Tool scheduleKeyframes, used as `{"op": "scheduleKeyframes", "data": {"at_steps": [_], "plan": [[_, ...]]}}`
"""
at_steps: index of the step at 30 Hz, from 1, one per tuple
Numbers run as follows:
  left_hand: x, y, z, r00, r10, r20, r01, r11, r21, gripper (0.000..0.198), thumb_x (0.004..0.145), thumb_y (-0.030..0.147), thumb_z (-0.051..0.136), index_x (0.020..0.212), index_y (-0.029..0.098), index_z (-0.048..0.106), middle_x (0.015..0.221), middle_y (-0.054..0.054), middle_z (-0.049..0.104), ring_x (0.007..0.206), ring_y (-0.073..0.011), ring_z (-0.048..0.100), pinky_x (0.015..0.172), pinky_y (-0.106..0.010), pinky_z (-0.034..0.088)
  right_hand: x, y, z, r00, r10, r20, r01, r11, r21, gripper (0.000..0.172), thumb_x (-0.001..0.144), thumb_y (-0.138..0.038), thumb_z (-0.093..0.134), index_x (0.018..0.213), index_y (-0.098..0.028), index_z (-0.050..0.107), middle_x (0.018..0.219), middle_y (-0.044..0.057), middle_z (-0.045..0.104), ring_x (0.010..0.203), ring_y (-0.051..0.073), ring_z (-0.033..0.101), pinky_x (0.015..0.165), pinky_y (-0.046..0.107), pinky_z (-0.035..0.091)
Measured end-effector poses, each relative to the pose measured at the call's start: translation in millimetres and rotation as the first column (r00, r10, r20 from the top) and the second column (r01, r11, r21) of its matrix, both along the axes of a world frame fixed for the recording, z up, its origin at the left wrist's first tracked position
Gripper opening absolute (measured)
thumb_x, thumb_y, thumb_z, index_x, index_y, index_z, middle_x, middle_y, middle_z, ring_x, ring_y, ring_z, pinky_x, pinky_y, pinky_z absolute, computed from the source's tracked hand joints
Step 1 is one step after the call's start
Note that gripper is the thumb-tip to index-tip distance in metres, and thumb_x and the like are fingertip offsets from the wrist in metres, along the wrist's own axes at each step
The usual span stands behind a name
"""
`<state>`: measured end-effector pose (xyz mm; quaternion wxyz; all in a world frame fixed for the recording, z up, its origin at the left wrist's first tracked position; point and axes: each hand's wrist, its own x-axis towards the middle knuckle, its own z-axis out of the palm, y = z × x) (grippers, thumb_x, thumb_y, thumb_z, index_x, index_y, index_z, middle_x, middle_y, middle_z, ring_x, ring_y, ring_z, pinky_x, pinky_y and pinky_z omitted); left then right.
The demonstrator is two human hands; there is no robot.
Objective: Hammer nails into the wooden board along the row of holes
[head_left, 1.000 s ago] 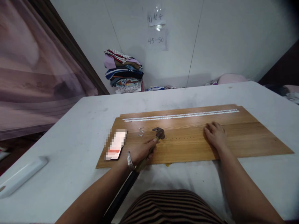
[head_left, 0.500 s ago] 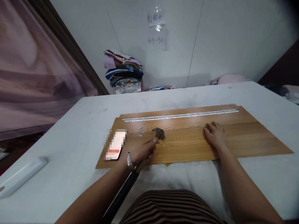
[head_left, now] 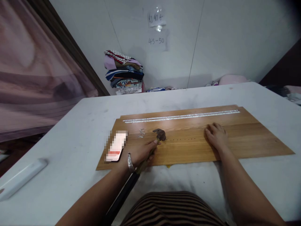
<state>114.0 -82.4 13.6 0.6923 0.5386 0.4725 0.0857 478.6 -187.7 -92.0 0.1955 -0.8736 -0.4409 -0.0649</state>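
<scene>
A hammer (head_left: 133, 180) is being gripped by the left hand (head_left: 144, 152), its fingers closed around the handle not far below the head, and a silvery bracelet (head_left: 130, 163) is being worn on that wrist. The hammer's head is being held at the left half of a wooden board (head_left: 254, 138), between the near and far edges, with the claw pointing toward the left edge; whether the wood is being touched by it cannot be told. The right hand (head_left: 216, 136) is being rested palm down on the board's right half, open, with the fingers slightly bent. Between the two hands a row of small dark dots (head_left: 181, 139) is running across the board, starting just beside the hammer's head. Toward the left edge several loose nails (head_left: 142, 132) are lying near one another, and closer to that edge a phone (head_left: 117, 146) is lying, its screen being masked by coarse blocks. Along the far edge the board is being crossed by two pale strips (head_left: 169, 118). The board is being borne by a white table (head_left: 70, 141), near whose left edge a white oblong object (head_left: 25, 177) is lying. Past the table's far edge a stack of clothes (head_left: 124, 73) is standing against the wall (head_left: 218, 37), where handwritten notes (head_left: 156, 40) are being displayed, the lower one reading "45-50"
</scene>
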Motion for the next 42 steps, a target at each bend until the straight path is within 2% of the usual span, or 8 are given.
{"op": "scheduleKeyframes", "data": {"at_steps": [6,13,20,26,33,39,42], "plan": [[-1.6,-0.8,8.9,1.0,-0.027,0.011,0.027,0.999,0.024,0.061,0.081,0.069,0.056,0.107,0.014,0.06,0.069,0.005,0.051,0.045,-0.0058,0.039,0.04,-0.021,0.026,2.0,-0.2,-2.8,1.0,0.012,-0.012,-0.012,1.0,0.014,0.039,0.093,-0.04,0.042,0.114,-0.022,0.069,0.131,0.013,0.06,0.126,0.031,0.048,0.105,0.053,0.036],[0.2,-2.0,-0.2,1.0,0.0,-0.026,0.0,1.0,0.015,0.064,0.075,0.074,0.059,0.1,0.014,0.06,0.066,0.005,0.049,0.043,-0.0059,0.038,0.04,-0.021,0.025,2.1,0.1,-2.9,1.0,0.003,0.01,-0.003,1.0,0.015,0.037,0.093,-0.04,0.043,0.113,-0.023,0.069,0.131,0.012,0.061,0.126,0.03,0.049,0.104,0.051,0.038],[-1.8,-0.5,8.9,1.0,-0.008,0.003,0.008,1.0,0.014,0.058,0.081,0.068,0.056,0.106,0.016,0.06,0.069,0.005,0.051,0.045,-0.0061,0.039,0.04,-0.021,0.027,0.7,0.1,-1.5,1.0,0.008,0.028,-0.009,1.0,0.01,0.04,0.094,-0.041,0.04,0.112,-0.021,0.069,0.131,0.013,0.061,0.125,0.03,0.05,0.105,0.051,0.037],[-0.1,-0.4,0.0,1.0,-0.005,-0.004,0.005,1.0,0.004,0.065,0.075,0.073,0.06,0.104,0.014,0.059,0.068,0.005,0.05,0.044,-0.0053,0.038,0.04,-0.021,0.024,0.2,0.1,0.4,1.0,0.006,0.018,-0.006,1.0,-0.013,0.041,0.094,-0.043,0.039,0.113,-0.021,0.068,0.131,0.013,0.06,0.125,0.029,0.049,0.104,0.05,0.037],[-2.6,-0.6,8.8,1.0,-0.027,0.011,0.027,0.999,0.025,0.063,0.08,0.071,0.057,0.107,0.014,0.06,0.069,0.004,0.05,0.046,-0.006,0.039,0.04,-0.021,0.025,-2.2,0.3,3.2,1.0,-0.004,-0.004,0.004,1.0,-0.003,0.04,0.093,-0.041,0.039,0.111,-0.023,0.069,0.129,0.012,0.061,0.125,0.03,0.048,0.104,0.051,0.036],[-1.6,-0.9,0.2,1.0,0.005,0.017,-0.005,1.0,0.007,0.065,0.076,0.072,0.061,0.103,0.013,0.06,0.069,0.004,0.051,0.046,-0.0059,0.039,0.042,-0.02,0.027,-2.0,-0.1,3.4,1.0,0.009,-0.028,-0.009,1.0,0.019,0.039,0.092,-0.04,0.041,0.113,-0.022,0.069,0.13,0.013,0.06,0.125,0.031,0.048,0.105,0.053,0.035],[-2.5,-1.3,1.5,1.0,-0.006,0.013,0.006,1.0,0.013,0.062,0.078,0.071,0.059,0.102,0.014,0.061,0.069,0.004,0.05,0.045,-0.0059,0.039,0.041,-0.02,0.026,-2.0,-0.1,3.5,0.999,0.004,-0.036,-0.004,1.0,0.008,0.039,0.092,-0.04,0.041,0.114,-0.022,0.068,0.131,0.013,0.06,0.126,0.03,0.048,0.105,0.052,0.034]]}}
